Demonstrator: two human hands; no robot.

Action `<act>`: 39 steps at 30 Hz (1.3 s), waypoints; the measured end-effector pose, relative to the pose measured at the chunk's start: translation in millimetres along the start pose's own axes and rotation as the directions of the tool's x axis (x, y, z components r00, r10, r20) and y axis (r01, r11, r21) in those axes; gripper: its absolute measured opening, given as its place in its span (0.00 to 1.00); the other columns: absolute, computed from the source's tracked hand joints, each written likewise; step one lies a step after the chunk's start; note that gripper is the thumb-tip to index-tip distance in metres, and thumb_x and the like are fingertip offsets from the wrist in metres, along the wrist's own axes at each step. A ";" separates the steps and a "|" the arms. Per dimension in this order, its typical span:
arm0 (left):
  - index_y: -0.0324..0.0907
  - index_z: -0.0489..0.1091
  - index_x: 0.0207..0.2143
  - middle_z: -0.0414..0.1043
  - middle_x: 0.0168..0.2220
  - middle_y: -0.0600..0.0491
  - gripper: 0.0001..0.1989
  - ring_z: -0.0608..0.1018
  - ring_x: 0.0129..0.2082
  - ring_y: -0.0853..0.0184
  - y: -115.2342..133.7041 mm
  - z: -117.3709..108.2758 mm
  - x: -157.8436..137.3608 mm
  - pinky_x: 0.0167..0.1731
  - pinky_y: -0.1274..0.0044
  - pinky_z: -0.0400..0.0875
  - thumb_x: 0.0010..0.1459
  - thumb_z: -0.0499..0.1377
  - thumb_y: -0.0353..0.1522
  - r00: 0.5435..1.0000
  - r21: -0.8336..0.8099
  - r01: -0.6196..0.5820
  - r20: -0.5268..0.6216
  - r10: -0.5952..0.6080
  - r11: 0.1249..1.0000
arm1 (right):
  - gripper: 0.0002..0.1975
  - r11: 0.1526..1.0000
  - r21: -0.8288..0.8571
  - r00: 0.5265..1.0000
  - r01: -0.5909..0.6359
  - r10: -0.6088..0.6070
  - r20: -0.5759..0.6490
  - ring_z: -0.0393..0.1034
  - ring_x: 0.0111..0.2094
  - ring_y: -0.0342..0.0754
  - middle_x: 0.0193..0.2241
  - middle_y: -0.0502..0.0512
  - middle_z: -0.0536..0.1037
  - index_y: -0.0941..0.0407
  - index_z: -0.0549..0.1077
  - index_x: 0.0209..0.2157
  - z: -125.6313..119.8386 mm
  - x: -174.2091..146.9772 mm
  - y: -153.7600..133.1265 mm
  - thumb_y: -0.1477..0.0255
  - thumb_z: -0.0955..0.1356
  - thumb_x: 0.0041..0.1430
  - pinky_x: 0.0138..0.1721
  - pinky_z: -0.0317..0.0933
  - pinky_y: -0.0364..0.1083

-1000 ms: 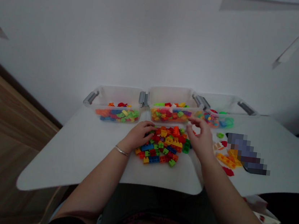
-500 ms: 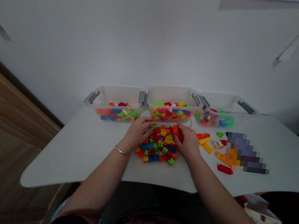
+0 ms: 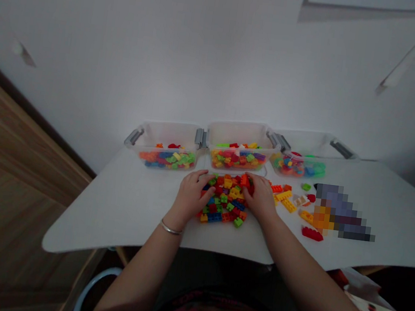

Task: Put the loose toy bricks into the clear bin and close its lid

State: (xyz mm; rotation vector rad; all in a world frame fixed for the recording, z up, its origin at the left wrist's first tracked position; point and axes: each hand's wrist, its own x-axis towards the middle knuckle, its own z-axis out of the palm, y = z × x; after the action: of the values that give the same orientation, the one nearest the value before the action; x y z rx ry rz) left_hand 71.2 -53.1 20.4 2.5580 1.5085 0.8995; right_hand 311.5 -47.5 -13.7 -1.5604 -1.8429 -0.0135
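- Left hand (image 3: 190, 194) now sits further inward, covering more of the brick pile (image 3: 225, 195); right hand (image 3: 262, 197) remains at the opposite edge.
- Brick pile: bracketed between hands, before the middle bin (image 3: 237, 131).
- Grip, both: fingers curved; clamping indeterminable.

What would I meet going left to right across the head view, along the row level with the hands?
Left hand → pile of mixed bricks → right hand → pair of yellow bricks → whitish piece → pixelated dark object.
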 end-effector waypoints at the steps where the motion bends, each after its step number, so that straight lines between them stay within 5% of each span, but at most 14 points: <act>1: 0.43 0.69 0.53 0.67 0.56 0.45 0.18 0.69 0.55 0.56 0.6 0.2 -1.4 0.56 0.62 0.64 0.62 0.54 0.37 1.000 -0.004 -0.006 -0.004 0.006 1.000 | 0.23 1.000 0.009 1.000 -0.003 0.003 -0.010 0.66 0.50 0.58 0.47 0.63 0.75 0.60 0.69 0.52 0.5 -0.3 0.5 0.71 0.64 0.54 0.55 0.60 0.58; 21: 0.45 0.73 0.47 0.73 0.51 0.50 0.13 0.72 0.53 0.60 5.2 9.7 -3.9 0.59 0.60 0.59 0.61 0.55 0.31 0.999 -0.091 0.031 -0.038 -0.035 0.995 | 0.15 0.985 0.164 0.969 0.046 -0.005 -0.246 0.68 0.45 0.56 0.41 0.61 0.75 0.55 0.71 0.44 -5.3 -8.0 1.9 0.70 0.66 0.52 0.49 0.63 0.58; 29: 0.47 0.68 0.53 0.71 0.55 0.49 0.18 0.70 0.55 0.61 2.1 7.7 -5.3 0.61 0.57 0.52 0.62 0.51 0.31 0.987 -0.115 0.154 -0.018 -0.158 0.981 | 0.17 0.959 0.236 0.777 0.156 0.028 -0.628 0.68 0.46 0.53 0.45 0.59 0.73 0.54 0.67 0.45 -50.3 30.2 -12.1 0.68 0.67 0.53 0.43 0.64 0.52; 39: 0.50 0.71 0.50 0.75 0.50 0.51 0.16 0.71 0.52 0.58 5.1 5.9 -6.6 0.62 0.50 0.44 0.61 0.53 0.32 0.974 -0.050 0.199 -0.105 -0.203 0.979 | 0.18 0.980 0.133 0.900 -0.145 0.187 -0.395 0.69 0.42 0.54 0.40 0.61 0.76 0.58 0.69 0.44 -54.5 109.7 -6.5 0.63 0.66 0.54 0.46 0.63 0.54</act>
State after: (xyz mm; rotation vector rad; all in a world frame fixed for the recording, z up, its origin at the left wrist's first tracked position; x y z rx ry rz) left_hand 75.8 -59.7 14.1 2.3106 1.7223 1.0455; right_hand 331.2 21.1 86.1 -1.5067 -1.3627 -0.1534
